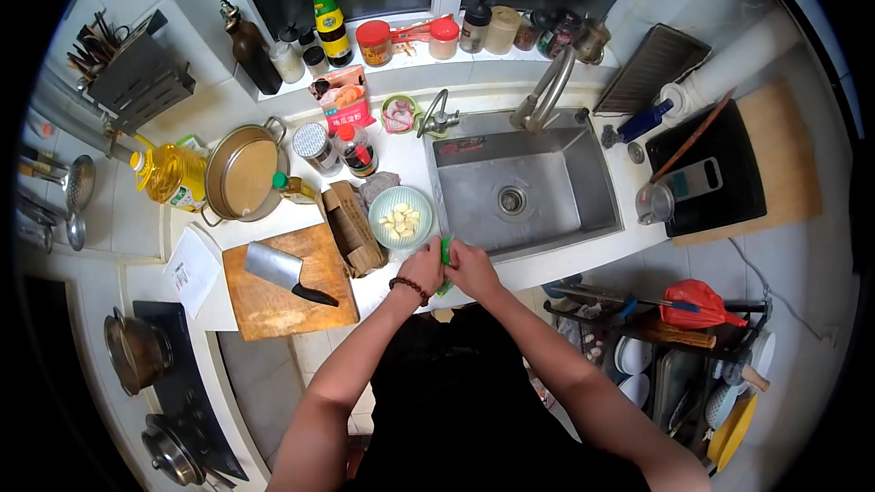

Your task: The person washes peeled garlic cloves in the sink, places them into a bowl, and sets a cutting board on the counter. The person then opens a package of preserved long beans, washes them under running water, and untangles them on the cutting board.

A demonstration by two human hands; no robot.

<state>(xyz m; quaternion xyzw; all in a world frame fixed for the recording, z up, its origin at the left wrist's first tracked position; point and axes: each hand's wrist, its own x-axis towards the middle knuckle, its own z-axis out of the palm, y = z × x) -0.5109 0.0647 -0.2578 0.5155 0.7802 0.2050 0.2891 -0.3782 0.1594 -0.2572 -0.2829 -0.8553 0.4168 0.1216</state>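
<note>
My left hand (422, 270) and my right hand (472, 271) are close together at the counter's front edge, beside the sink. Between them is a narrow, bright green thing (446, 251), gripped by the closed fingers of both. It shows above and below the fingers; its exact kind is too small to make out. A beaded bracelet (409, 289) circles my left wrist. Just beyond my left hand, a pale green bowl (375, 215) holds several peeled garlic cloves (399, 220). An open brown cardboard box (354, 230) stands left of the bowl.
A cleaver (275, 269) lies on the wooden cutting board (264, 321) at left. The steel sink (570, 191) and its faucet (547, 96) are to the right. Behind stand an oil jug (173, 173), a large pot (219, 184) and bottles. A rack (665, 333) is below right.
</note>
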